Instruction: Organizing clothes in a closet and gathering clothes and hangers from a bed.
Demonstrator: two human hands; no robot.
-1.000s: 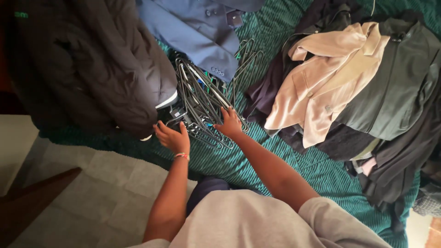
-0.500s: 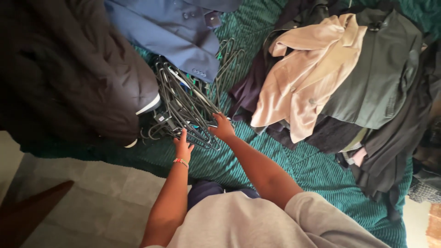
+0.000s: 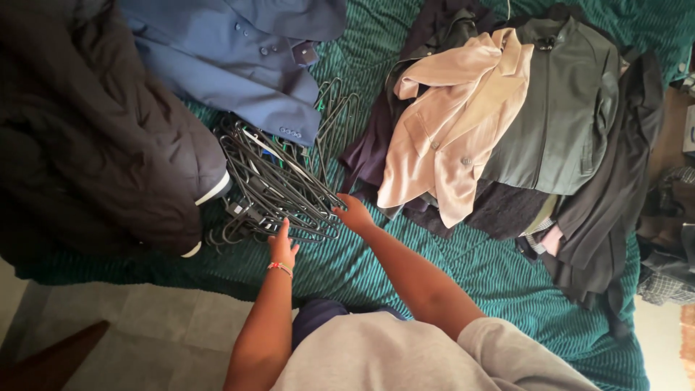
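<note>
Now both hands' fingers (image 3: pixel 344 206) touch the hanger pile (image 3: pixel 279 185).

We have a single view, from a camera worn on the head, looking steeply down over our own chest and arms onto the green bedspread (image 3: pixel 463 268). It sits close enough that our shoulders fill the lower edge, while the bed's far side runs off the top.
</note>
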